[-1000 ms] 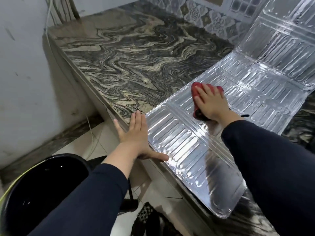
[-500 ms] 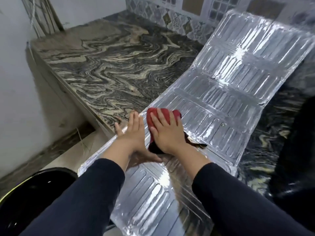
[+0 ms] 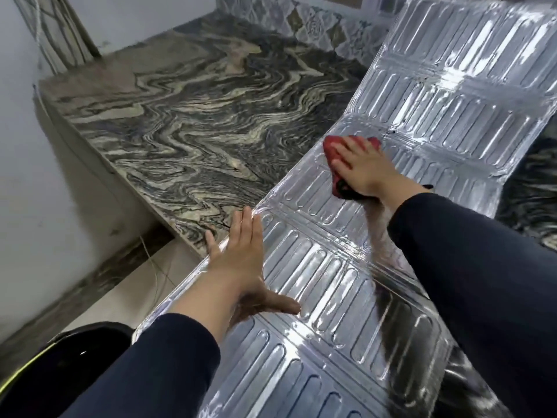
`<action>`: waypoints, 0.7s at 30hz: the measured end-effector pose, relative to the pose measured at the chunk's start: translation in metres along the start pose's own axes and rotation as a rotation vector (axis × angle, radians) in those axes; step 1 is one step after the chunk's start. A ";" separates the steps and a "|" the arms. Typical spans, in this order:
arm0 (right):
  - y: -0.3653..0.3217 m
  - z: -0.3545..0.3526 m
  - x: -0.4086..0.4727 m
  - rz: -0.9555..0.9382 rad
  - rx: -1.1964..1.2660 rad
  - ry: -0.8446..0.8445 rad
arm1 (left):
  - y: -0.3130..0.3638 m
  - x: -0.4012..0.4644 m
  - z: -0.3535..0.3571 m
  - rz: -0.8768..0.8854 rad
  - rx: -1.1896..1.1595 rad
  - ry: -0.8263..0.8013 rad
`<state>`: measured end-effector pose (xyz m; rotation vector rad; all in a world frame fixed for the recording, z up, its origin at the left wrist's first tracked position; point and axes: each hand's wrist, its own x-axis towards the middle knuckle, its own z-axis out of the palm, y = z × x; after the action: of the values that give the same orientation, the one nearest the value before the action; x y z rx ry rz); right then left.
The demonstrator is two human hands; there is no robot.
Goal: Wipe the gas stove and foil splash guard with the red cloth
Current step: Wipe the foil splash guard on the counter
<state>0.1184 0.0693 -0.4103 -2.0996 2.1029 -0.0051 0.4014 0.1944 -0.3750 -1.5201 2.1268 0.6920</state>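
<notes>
Foil splash guard (image 3: 346, 282) lies flat across the marbled countertop (image 3: 187, 122) w/ its far panels curling up against the tiled wall (image 3: 316, 25), and its near end hangs past the counter edge toward us. That overhang is prob. why we've got our left hand (image 3: 244, 263) spread flat on the left rim, fingers together, thumb out across the ribs: thin sheet, nothing else pinning it, so it would skate or buckle under a wipe. Left hand grips nothing, just presses.

Our right hand (image 3: 364, 167) is further up the sheet, near the fold where the panel starts to rise. It's pressed palm-down on the red cloth (image 3: 331, 146), fingers splayed over it, cloth bunched beneath w/ red showing at the fingertips and a dark bit at the heel of the hand. Flat palm rather than a pinch makes sense: more cloth on the ribbed surface.

Hands are well apart, both on the foil. Gas stove isn't in view, so we judge that part of the job is left. Black bucket (image 3: 60, 372) sits on the floor at lower left, below the overhang.
</notes>
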 end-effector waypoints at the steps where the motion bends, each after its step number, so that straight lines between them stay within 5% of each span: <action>1: 0.004 -0.001 0.011 0.054 -0.005 -0.001 | -0.001 0.003 -0.002 -0.002 0.007 -0.006; 6: -0.013 -0.005 0.028 0.204 0.002 -0.035 | -0.007 0.010 -0.019 -0.042 0.083 -0.056; 17: -0.057 0.014 -0.125 -0.162 -0.014 0.018 | -0.006 -0.001 -0.043 -0.106 0.200 -0.098; 21: -0.025 0.013 -0.155 0.020 -0.016 0.049 | -0.008 0.002 -0.045 -0.092 0.144 -0.099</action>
<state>0.1437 0.2246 -0.4022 -2.1086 2.1584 -0.0383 0.4056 0.1631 -0.3425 -1.4647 1.9755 0.5574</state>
